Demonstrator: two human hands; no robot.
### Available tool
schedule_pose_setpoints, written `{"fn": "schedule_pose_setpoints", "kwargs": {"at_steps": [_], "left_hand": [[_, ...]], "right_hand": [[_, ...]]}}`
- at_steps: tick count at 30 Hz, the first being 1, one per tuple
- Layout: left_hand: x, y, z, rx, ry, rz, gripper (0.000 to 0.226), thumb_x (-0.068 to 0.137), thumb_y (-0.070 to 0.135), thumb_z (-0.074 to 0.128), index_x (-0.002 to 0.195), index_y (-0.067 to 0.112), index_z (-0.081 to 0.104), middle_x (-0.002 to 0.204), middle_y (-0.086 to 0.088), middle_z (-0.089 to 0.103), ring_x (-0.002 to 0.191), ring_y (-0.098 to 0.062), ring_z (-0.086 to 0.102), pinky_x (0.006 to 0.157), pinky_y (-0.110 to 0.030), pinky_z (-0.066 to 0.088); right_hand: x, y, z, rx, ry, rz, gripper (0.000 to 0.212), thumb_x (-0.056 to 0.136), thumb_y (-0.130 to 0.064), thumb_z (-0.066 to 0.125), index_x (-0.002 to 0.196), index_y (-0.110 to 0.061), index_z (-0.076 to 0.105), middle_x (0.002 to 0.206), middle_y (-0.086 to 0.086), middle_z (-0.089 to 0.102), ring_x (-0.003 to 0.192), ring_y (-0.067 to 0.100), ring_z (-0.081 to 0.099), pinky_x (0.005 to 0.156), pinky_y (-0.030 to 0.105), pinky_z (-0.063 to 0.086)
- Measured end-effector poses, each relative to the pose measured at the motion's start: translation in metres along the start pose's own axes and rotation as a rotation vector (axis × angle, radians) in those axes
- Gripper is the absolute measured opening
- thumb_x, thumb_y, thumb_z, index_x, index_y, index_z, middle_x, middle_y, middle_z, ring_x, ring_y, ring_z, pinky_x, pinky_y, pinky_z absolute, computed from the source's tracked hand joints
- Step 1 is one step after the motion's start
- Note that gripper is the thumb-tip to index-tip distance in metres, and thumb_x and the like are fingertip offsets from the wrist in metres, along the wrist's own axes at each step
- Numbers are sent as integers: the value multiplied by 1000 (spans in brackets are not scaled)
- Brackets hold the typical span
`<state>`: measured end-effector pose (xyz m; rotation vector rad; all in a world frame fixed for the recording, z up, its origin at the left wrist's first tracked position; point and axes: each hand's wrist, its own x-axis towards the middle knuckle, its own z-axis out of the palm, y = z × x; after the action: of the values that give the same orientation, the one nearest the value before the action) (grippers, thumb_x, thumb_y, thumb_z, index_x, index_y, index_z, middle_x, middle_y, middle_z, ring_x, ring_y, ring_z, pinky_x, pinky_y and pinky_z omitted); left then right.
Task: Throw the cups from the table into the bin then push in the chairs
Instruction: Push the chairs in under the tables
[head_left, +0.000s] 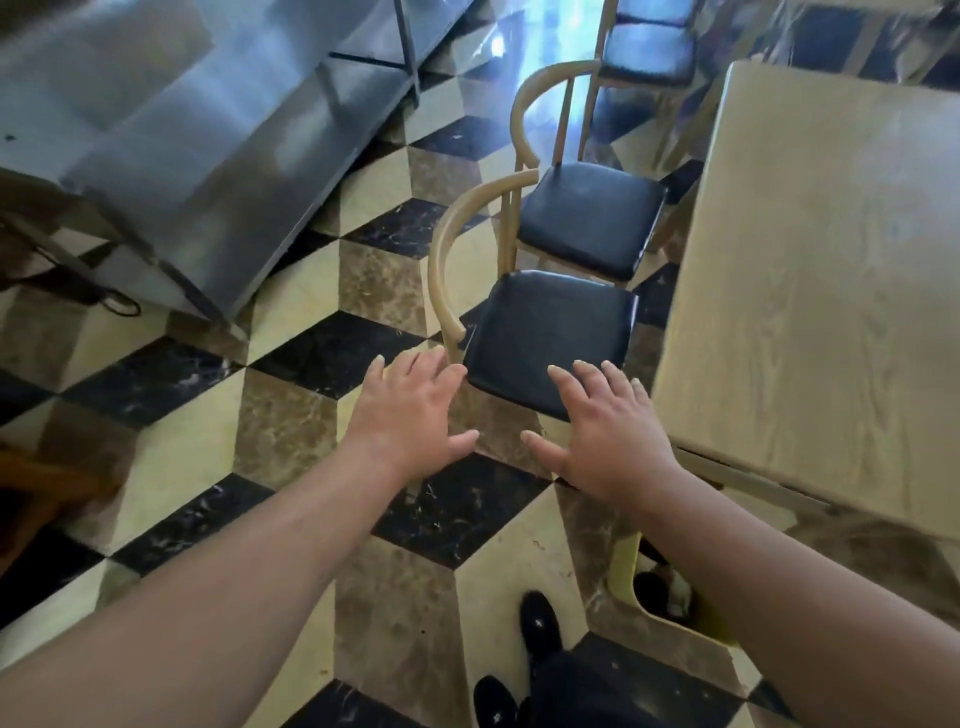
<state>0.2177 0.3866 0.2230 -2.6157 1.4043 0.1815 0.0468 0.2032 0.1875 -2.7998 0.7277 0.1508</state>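
Note:
A wooden chair with a black seat (550, 332) and a curved back stands beside the light wooden table (810, 291), its seat clear of the tabletop. A second chair of the same kind (592, 215) stands just behind it, also out from the table. My left hand (410, 415) is open with fingers spread, its fingertips near the end of the near chair's curved backrest. My right hand (608, 431) is open over the near front edge of the black seat. Neither hand holds anything. No cups or bin show in this view.
A steel counter (171, 135) fills the upper left, with a dark cable on the floor below it. A third chair (649, 47) stands at the top by another table. The floor is chequered tile. My black shoes (540, 623) are at the bottom.

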Motion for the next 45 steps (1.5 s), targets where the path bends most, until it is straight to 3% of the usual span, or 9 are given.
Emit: {"fn": "schedule_pose_setpoints", "kwargs": {"at_steps": [3,7,10,13,15,18,24,40,45], "left_hand": [[23,-26,0,-58,-45,-5,96,89,85,43,163,34,8,176,-4,9,158,-32,13,123,-64,22],[70,-62,6,-123,-89,-10,101,86,86,50,161,40,0,176,0,7,150,-33,33,106,-55,48],[122,-94,8,-22,-103,55,91,86,86,40,159,32,28,162,-2,43,136,-28,49,101,-48,51],[179,-131,8,54,-128,130,94,79,83,15,143,28,55,131,5,63,118,-21,56,97,-43,49],[213,-156,11,32,-130,144,87,82,82,25,146,29,52,141,5,59,127,-21,52,105,-43,45],[263,-192,10,-29,-177,129,89,87,78,50,161,33,31,167,2,36,148,-24,35,120,-49,34],[366,-255,-7,2,-177,158,97,87,77,57,164,39,13,175,3,16,158,-25,16,127,-53,20],[664,-433,-78,49,-21,599,93,88,72,58,163,35,16,173,1,23,157,-27,20,126,-53,15],[746,-444,-109,65,8,721,91,91,67,61,164,31,21,172,-1,26,156,-27,25,127,-52,20]], "right_hand": [[36,-18,-2,75,8,13,99,85,-94,29,164,-40,7,173,4,26,151,37,35,112,57,44],[97,-37,10,162,-16,58,106,80,-97,34,165,-43,0,174,3,21,139,36,47,94,50,56],[154,-49,19,128,-46,50,104,82,-97,31,166,-38,13,168,4,34,139,34,48,103,51,50],[213,-54,23,70,-99,20,99,85,-95,25,158,-29,40,155,3,52,144,34,42,122,59,27],[250,-57,21,90,-120,42,97,85,-94,25,153,-28,47,151,2,55,146,33,39,125,61,20],[302,-60,10,132,-126,85,98,85,-93,27,160,-30,37,157,1,49,148,31,36,124,60,25],[401,-60,-16,191,-113,175,108,79,-99,25,166,-36,16,172,3,28,158,33,20,127,61,19],[640,-131,-81,156,114,614,99,84,-87,38,163,-28,28,165,4,40,153,29,33,124,55,31],[688,-129,-101,164,166,727,92,88,-78,48,161,-26,33,158,5,49,146,33,43,118,54,38]]}}
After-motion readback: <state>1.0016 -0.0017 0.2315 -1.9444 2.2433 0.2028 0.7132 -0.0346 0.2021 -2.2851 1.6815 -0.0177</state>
